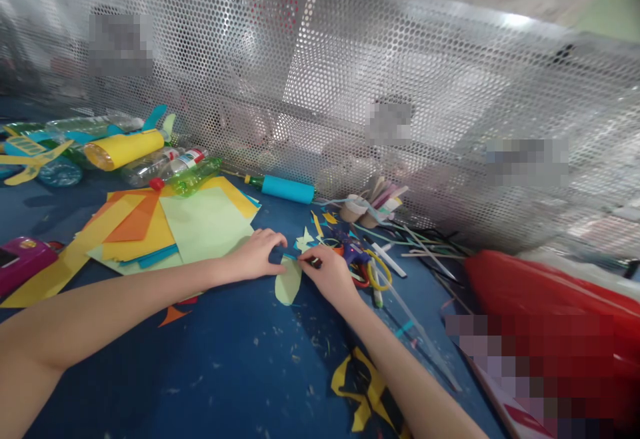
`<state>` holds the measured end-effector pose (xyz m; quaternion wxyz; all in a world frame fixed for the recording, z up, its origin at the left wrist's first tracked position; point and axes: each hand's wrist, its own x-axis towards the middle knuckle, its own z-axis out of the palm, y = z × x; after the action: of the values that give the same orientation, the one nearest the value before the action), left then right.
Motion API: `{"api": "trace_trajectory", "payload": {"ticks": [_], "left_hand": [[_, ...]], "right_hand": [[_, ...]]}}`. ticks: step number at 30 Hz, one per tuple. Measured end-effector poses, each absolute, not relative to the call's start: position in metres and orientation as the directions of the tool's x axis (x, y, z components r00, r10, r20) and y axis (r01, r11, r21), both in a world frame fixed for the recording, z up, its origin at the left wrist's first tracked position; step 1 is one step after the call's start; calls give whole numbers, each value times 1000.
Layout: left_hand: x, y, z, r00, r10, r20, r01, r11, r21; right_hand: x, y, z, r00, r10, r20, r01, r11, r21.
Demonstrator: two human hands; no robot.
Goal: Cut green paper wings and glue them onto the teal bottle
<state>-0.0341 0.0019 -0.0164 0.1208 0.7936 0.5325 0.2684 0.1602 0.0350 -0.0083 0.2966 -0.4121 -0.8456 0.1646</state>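
A rounded pale green paper piece (288, 284) lies on the blue table between my hands, a small blue strip (289, 256) along its top end. My left hand (256, 255) is open, fingers curved and apart from the thumb, whose tip is at the paper's left edge. On the other side, my right hand (327, 271) pinches its fingertips together at the paper's upper right corner. What they hold is too small to make out. Just beyond the fingers are pale green scraps (304, 239). Scissors with yellow handles (380, 271) lie right of my right hand.
Coloured paper sheets (200, 219) lie at left, below plastic bottles (193, 175). A bottle wrapped in blue (287, 189) rests by the perforated metal screen (330, 79). Cups (353, 207), sticks, yellow paper offcuts (367, 392) and a red bag (540, 292) are at right.
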Motion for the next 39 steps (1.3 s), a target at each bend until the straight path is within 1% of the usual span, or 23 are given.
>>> {"api": "trace_trajectory", "payload": {"ticks": [22,27,32,39], "left_hand": [[-35,1,-15,315,908,277,774,-414,478],[-35,0,-13,313,910,271,776,-410,479],[-35,-1,-12,314,907,282,778,-416,471],[-35,0,-14,312,907,282,775,-415,476]], "right_hand": [[159,35,-8,-475,820,318,643,571,-510],[163,38,-6,-506,811,292,639,581,-505],[166,40,-4,-508,815,277,626,571,-532],[163,38,-6,-526,803,280,649,592,-478]]}}
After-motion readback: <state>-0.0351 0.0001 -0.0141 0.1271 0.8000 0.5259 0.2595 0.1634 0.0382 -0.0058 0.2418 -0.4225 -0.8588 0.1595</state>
